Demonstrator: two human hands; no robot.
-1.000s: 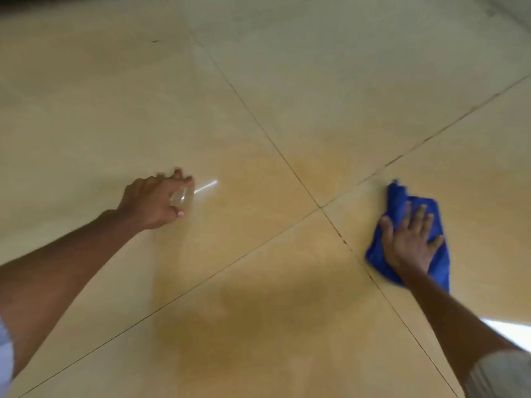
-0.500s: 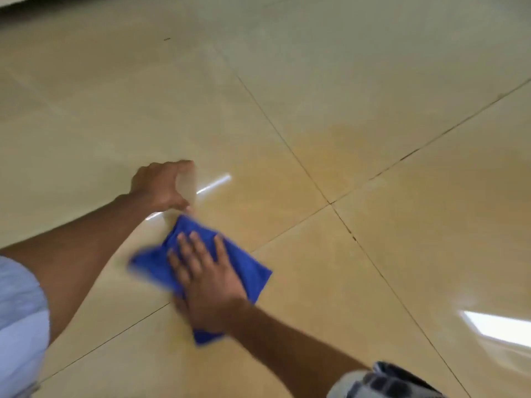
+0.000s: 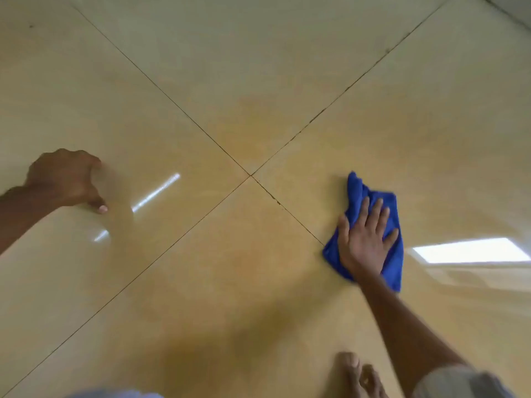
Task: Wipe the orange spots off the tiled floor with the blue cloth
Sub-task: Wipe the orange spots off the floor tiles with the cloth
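Blue cloth (image 3: 370,196), a crumpled soft fabric rag of deep royal blue, lies on the glossy beige tiled floor (image 3: 258,67) just right of the cross-shaped joint (image 3: 250,175) where four large square tiles meet. Thin dark grout lines run diagonally out from that joint across the whole view. The tiles are smooth and polished, mirroring a bright rectangular patch of light (image 3: 471,249) to the right of the cloth and a thin white streak (image 3: 156,192) to the left of the joint. Faint orange staining (image 3: 244,262) tints the floor around the joint, strongest on the tile below it, with soft blurred edges and no sharp outline.

The cloth is bunched into an irregular shape, one corner poking up toward the far side and its lower edge spreading wider. The right hand (image 3: 363,239) lies flat on top of it, palm down and fingers spread, pressing it against the tile rather than gripping it. The left hand (image 3: 64,179) sits well to the left of the joint, fingers curled and thumb tip touching the floor; whether it grips anything I cannot tell. A bare foot (image 3: 355,374) rests on the floor below the cloth, beside a pale sleeve (image 3: 459,382).
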